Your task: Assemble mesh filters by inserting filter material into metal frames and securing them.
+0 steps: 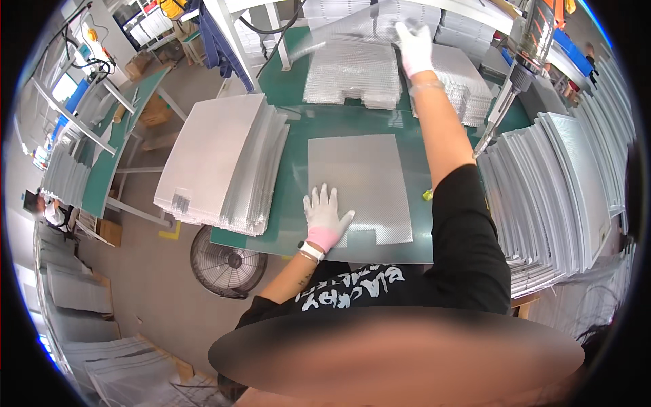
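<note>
My left hand, in a white glove with a pink cuff, lies flat with fingers spread on the lower left part of a grey textured sheet. That sheet rests on the green table and has a notch-like mark at its near edge. My right hand, gloved in white too, reaches to the far side of the table. Its fingers, slightly blurred, close on the edge of a clear plastic sheet. This sheet is raised and tilted above a stack of clear textured sheets.
A tall stack of pale sheets stands at the table's left, and another stack at the back right. Many sheets lean along the right side. A screwdriver-like tool hangs at right. A black fan stands on the floor.
</note>
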The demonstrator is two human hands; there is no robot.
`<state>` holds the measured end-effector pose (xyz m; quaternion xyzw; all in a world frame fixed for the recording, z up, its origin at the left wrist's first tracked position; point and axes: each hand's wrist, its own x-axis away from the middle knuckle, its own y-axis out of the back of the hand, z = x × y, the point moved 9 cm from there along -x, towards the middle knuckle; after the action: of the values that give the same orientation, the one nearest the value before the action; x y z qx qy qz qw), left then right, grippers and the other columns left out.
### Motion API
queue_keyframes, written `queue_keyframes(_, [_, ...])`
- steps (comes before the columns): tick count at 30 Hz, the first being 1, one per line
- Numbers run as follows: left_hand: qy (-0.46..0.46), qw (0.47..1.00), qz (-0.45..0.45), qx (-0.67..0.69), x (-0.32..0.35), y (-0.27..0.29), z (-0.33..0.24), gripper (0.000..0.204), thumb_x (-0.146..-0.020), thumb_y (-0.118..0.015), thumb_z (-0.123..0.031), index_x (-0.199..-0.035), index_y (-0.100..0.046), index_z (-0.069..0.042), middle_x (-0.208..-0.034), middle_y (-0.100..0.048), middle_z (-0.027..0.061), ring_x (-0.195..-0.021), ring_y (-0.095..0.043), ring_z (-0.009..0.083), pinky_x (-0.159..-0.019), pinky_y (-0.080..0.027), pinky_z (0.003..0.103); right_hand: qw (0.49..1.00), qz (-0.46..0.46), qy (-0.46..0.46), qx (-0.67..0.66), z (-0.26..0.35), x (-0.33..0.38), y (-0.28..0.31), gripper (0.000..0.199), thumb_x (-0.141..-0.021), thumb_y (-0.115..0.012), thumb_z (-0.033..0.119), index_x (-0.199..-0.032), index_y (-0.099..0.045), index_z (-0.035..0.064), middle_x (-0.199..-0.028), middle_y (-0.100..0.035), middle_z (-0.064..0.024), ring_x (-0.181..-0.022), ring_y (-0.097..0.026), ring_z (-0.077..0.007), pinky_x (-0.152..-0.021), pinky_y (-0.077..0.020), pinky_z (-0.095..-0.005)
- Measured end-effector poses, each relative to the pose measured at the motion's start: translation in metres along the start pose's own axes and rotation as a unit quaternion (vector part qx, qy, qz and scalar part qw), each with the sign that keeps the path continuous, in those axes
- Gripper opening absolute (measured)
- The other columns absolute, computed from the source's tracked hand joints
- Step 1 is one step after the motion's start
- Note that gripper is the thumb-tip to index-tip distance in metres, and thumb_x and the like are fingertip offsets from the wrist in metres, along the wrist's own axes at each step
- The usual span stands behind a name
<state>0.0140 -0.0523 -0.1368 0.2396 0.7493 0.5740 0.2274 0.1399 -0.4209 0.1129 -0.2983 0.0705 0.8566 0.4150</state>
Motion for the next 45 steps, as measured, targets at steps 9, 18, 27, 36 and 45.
queue_keyframes(9, [-0.13, 0.431, 0.046, 0.892, 0.01, 0.096, 0.057, 0.09, -0.095, -0.039, -0.065, -0.147, -0.023, 0.007, -0.144, -0.039, 0.0315, -0.133, -0.044, 0.0356, -0.112, -0.034, 0.047, 0.966, 0.206, -0.11, 0.112, 0.057, 0.248, 0.084, 0.047, -0.09, -0.059, 0.006, -0.136, -0.05, -0.0038, -0.121, -0.064, -0.0158, -0.114, -0.06, -0.0205, -0.101, -0.044, -0.0323])
queue_keyframes(18, [0.099, 0.75, -0.097, 0.646, 0.048, 0.05, 0.064, 0.039, -0.089, -0.065, -0.003, -0.126, -0.053, 0.002, -0.104, -0.065, 0.0072, -0.085, -0.061, 0.0091, -0.075, -0.051, 0.023, 0.965, 0.151, -0.215, -0.015, 0.026, 0.364, 0.15, 0.048, -0.095, -0.057, 0.01, -0.139, -0.047, -0.0039, -0.1, -0.066, -0.0031, -0.085, -0.059, -0.0087, -0.079, -0.0471, -0.0205])
queue_keyframes(27, [0.093, 0.885, -0.157, 0.429, 0.052, 0.038, 0.05, 0.062, -0.08, -0.077, -0.018, -0.13, -0.047, 0.001, -0.106, -0.066, 0.0159, -0.09, -0.067, 0.0281, -0.083, -0.052, 0.037, 0.901, 0.284, -0.017, 0.326, 0.043, 0.349, 0.115, 0.068, -0.081, -0.071, 0.02, -0.142, -0.045, 0.0045, -0.112, -0.062, -0.018, -0.097, -0.062, -0.0246, -0.086, -0.0498, -0.0334])
queue_keyframes(36, [0.153, 0.961, -0.06, 0.222, 0.05, 0.028, 0.044, 0.072, -0.079, -0.076, -0.033, -0.135, -0.041, -0.004, -0.106, -0.066, 0.0231, -0.09, -0.066, 0.0388, -0.079, -0.052, 0.044, 0.881, 0.302, -0.13, 0.34, -0.002, 0.365, 0.119, 0.056, -0.081, -0.07, 0.021, -0.131, -0.053, 0.0043, -0.118, -0.06, -0.0185, -0.108, -0.059, -0.0345, -0.094, -0.0475, -0.0387])
queue_keyframes(45, [0.108, 0.98, -0.092, 0.142, 0.045, 0.028, 0.041, 0.073, -0.079, -0.075, -0.033, -0.137, -0.04, -0.003, -0.111, -0.065, 0.023, -0.094, -0.065, 0.0391, -0.079, -0.053, 0.044, 0.854, 0.308, -0.09, 0.41, -0.006, 0.378, 0.115, 0.059, -0.082, -0.07, 0.025, -0.135, -0.05, 0.0083, -0.118, -0.057, -0.0154, -0.103, -0.06, -0.0341, -0.085, -0.0518, -0.0395])
